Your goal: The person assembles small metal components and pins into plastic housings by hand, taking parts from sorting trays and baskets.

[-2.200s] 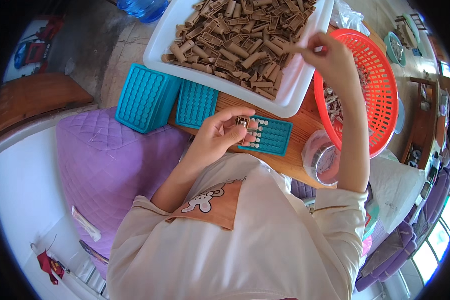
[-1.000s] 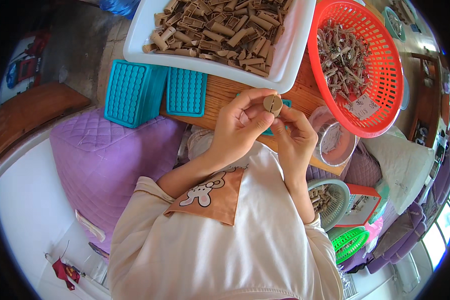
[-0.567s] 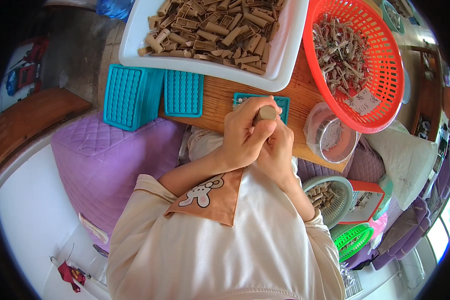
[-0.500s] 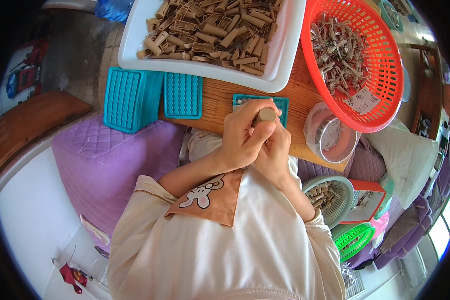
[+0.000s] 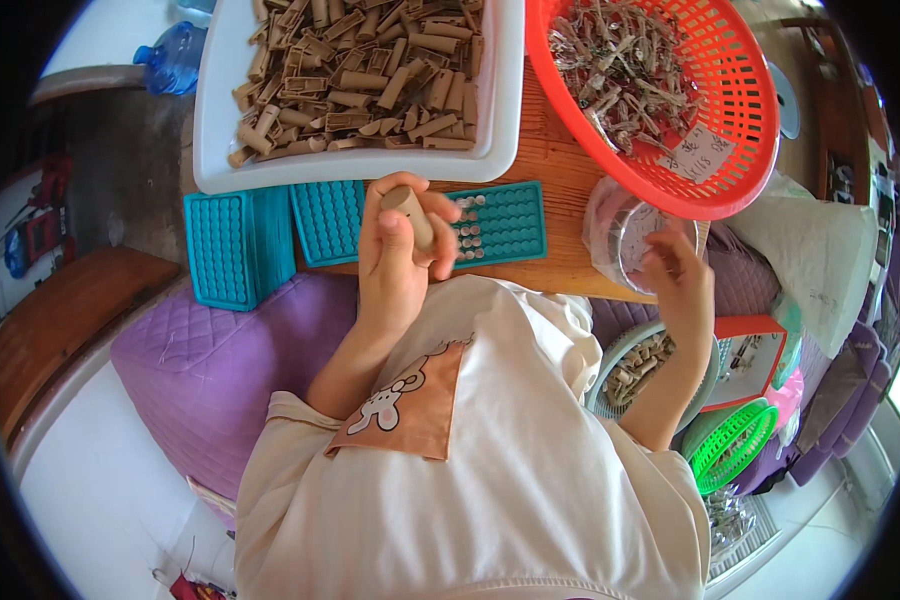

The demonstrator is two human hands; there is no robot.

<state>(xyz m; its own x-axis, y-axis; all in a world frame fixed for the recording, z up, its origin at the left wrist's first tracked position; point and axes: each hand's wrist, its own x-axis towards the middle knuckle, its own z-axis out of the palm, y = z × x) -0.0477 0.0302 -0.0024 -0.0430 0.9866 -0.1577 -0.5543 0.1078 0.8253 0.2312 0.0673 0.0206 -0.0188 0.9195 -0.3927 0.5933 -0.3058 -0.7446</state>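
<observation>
My left hand [image 5: 395, 255] is wrapped round a tan plastic cylinder [image 5: 410, 217], its round end tilted up toward me. Behind that hand lies a teal tray [image 5: 515, 222] with rows of round pockets; small pale discs [image 5: 467, 228] fill some of its left rows. Off to the right, my right hand [image 5: 682, 280] is at the rim of a round tub [image 5: 625, 235] lined with clear plastic. Its fingers are curled together over the tub, and whatever their tips hold is too small to make out.
A white bin [image 5: 505, 165] of tan half-shells and a red basket [image 5: 750, 150] of small bagged parts stand at the back. A stack of teal trays [image 5: 235, 250] rises at left. Below the table's right edge are a grey basket [image 5: 705, 385] and a green basket [image 5: 735, 450].
My hands were together round the cylinder and have parted. The left moved left with the cylinder; the right swung right to the tub. The view has shifted, uncovering the tray with discs.
</observation>
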